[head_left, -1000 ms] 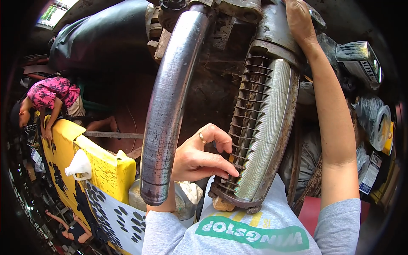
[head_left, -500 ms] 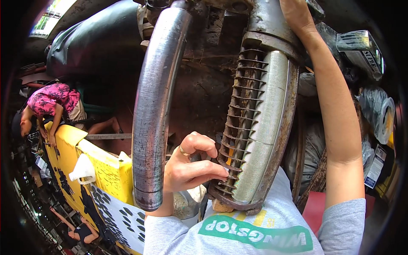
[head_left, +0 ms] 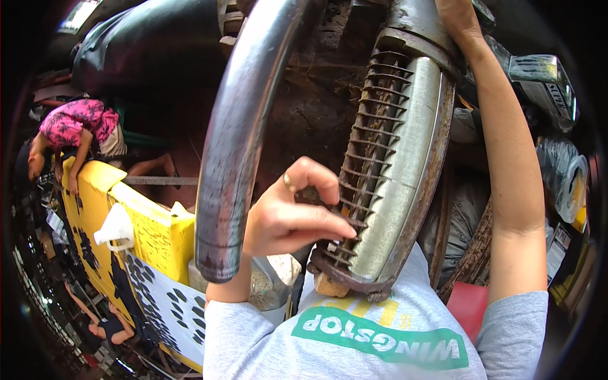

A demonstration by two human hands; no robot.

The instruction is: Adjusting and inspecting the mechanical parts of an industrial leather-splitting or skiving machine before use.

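Note:
My left hand (head_left: 297,212), with a ring on one finger, reaches the near end of a rusty ribbed metal guard (head_left: 373,145). Its fingers are bent and close together at the lowest ribs; what they pinch, if anything, is hidden. Beside the guard lies a pale, finely textured metal roller (head_left: 405,164), set in a rusty curved frame (head_left: 437,177). A smooth steel cylinder (head_left: 237,133) stands out toward me, left of the guard and overlapping my left forearm. High on the right, my right hand (head_left: 457,19) rests against the machine's metal housing (head_left: 418,22); its fingers are out of sight.
At left, a yellow sheet-covered table (head_left: 161,228) carries a white plastic jug (head_left: 115,227) and dark oval pieces (head_left: 180,310). A person in a pink shirt (head_left: 79,130) bends over its far end; another person (head_left: 114,326) is lower left. Boxes (head_left: 544,82) and plastic wrap (head_left: 560,168) are at right.
The machine sits slightly higher and the guard farther right in view. My left hand has moved up and right along with it, its fingers still at the lower ribs.

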